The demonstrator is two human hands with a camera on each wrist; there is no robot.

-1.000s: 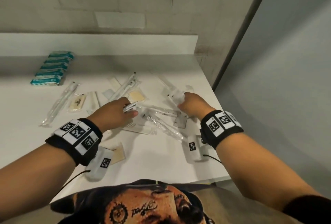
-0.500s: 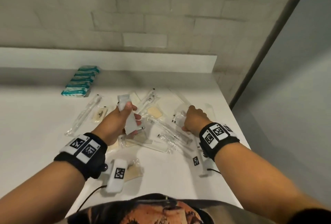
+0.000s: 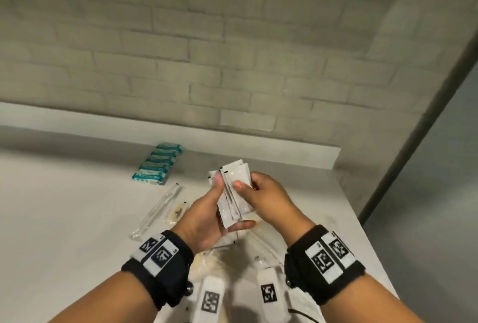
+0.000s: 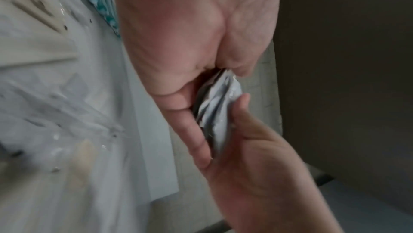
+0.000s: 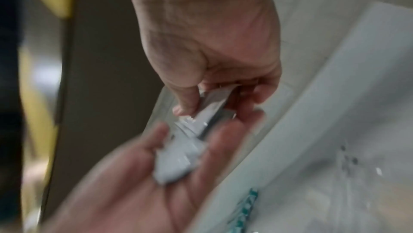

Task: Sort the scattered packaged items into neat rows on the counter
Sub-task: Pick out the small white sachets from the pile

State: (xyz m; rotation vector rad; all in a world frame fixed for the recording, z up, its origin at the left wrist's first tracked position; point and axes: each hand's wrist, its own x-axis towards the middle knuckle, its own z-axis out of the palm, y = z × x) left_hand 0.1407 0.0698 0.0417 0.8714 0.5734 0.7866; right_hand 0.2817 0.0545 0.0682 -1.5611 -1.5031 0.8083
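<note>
Now both hands are squaring up a small stack of white sachets [image 3: 234, 194] above the table [image 3: 64, 219].

Left hand [image 3: 207, 219] is cradling the stack, thumb and curled fingers clamped on it; right hand [image 3: 269, 198] is pinching its far edge, thumb on top. Thin, light and probably slick, the packets are likely to fan apart, so holding them across the flat faces looks safer. Teal packets [image 3: 157, 165] are lying in a row near the wall; clear wrapped items [image 3: 157, 209] are lying scattered.
</note>
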